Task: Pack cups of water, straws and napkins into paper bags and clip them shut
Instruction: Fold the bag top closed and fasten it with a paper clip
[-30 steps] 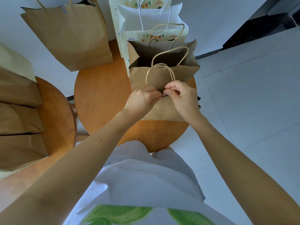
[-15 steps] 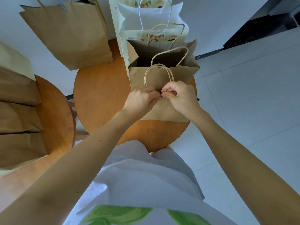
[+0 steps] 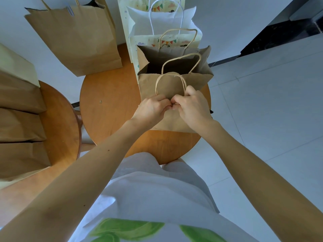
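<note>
The brown paper bag (image 3: 174, 122) stands upright on the near right part of the round wooden table (image 3: 108, 119), its top pressed flat and its twisted paper handles (image 3: 183, 82) tipped toward the far side.

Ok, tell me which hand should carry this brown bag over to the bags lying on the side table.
Left, probably. Both hands pinch the brown bag at its top, but the left hand is nearer the side table where the flat bags lie; the right hand would have to cross over.
</note>
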A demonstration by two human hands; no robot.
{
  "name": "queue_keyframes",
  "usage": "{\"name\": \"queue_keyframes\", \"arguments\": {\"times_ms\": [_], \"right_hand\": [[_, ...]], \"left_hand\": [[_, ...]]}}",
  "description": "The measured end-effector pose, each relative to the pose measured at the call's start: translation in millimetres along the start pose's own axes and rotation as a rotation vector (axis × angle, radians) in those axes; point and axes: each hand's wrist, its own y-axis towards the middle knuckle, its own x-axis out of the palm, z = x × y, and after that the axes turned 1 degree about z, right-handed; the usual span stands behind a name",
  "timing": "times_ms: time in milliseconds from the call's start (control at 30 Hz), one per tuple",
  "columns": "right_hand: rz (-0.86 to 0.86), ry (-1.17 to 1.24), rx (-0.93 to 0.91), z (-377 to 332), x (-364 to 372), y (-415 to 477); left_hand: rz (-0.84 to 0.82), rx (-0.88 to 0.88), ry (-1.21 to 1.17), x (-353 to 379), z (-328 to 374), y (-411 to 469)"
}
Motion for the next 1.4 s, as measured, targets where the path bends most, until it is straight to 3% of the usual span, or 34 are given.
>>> {"name": "queue_keyframes", "arguments": {"times_ms": [200,333,400,467,567,633,800,1000,1200,1400], "right_hand": [[0.046,0.119,-0.036,14.3,4.2,-10.6],[0.236,0.257,-0.026,34.6,-12.2,-27.3],[0.3,0.274,-0.054,46.4,-18.6,-36.3],[0.229,0.288,-0.002,52.9,-23.9,-44.0],[-0.163,0.25,0.158,58.4,-27.0,-50.0],[-0.292,0.199,0.211,63.2,-26.7,-52.1],[-0.238,0.138,0.15,79.9,-23.0,-51.4],[-0.16,0.096,-0.086,72.1,-36.4,-43.3],[-0.149,0.183,-0.35,8.9,-40.2,-1.6],[-0.116,0.245,-0.42,-58.7,-25.9,38.0]], "left_hand": [[0.0,0.079,0.071,-10.2,-1.0,-2.5],[0.082,0.238,0.161,-21.3,-9.9,-15.2],[0.137,0.225,0.177,-24.5,-11.7,-24.4],[0.143,0.121,0.156,-24.6,-9.8,-32.4],[0.028,-0.118,0.129,-21.1,-2.6,-36.9],[-0.113,-0.247,0.143,-18.7,-0.6,-35.4],[-0.072,-0.312,0.165,-20.7,2.3,-27.0],[0.074,-0.358,0.194,-41.7,22.0,-40.0],[0.22,-0.536,0.355,-105.5,25.9,-83.3],[0.37,-0.746,0.467,-152.8,8.7,-109.3]]}}
